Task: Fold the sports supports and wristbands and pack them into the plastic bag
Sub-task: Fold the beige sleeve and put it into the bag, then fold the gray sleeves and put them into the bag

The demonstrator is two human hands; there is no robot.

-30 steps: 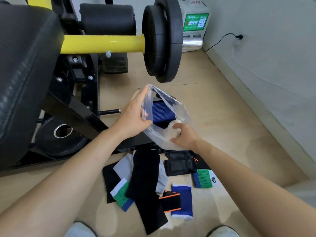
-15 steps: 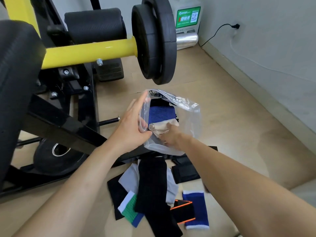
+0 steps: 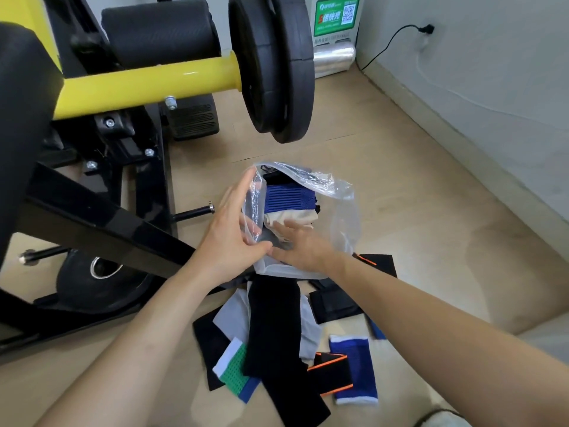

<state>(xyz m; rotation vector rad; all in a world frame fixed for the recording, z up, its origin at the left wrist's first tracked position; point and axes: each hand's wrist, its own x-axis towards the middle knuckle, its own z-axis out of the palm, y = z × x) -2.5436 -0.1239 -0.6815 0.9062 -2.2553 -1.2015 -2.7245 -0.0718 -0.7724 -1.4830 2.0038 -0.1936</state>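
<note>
A clear plastic bag (image 3: 345, 211) is held up above the floor, with my left hand (image 3: 234, 235) gripping its near left rim. Inside it lie a blue ribbed support (image 3: 289, 197) and a beige support (image 3: 291, 217). My right hand (image 3: 301, 246) reaches into the bag's mouth, fingers spread flat just under the beige piece and holding nothing. On the floor below lie a long black sleeve (image 3: 274, 334), a grey piece (image 3: 234, 315), a green-white-blue wristband (image 3: 235, 369), a blue wristband (image 3: 354, 369), a black band with orange edges (image 3: 331, 372) and a black wrap (image 3: 332, 305).
A black and yellow weight machine (image 3: 92, 167) fills the left, its weight plates (image 3: 274, 66) hanging above the bag. A grey wall (image 3: 492, 87) with a plugged cable runs along the right. A white charging box (image 3: 335, 23) stands at the back. The floor is light wood.
My right hand has pushed the beige support into the bag and let go of it; its fingers now lie open below it. My left hand keeps its hold on the bag's rim.
</note>
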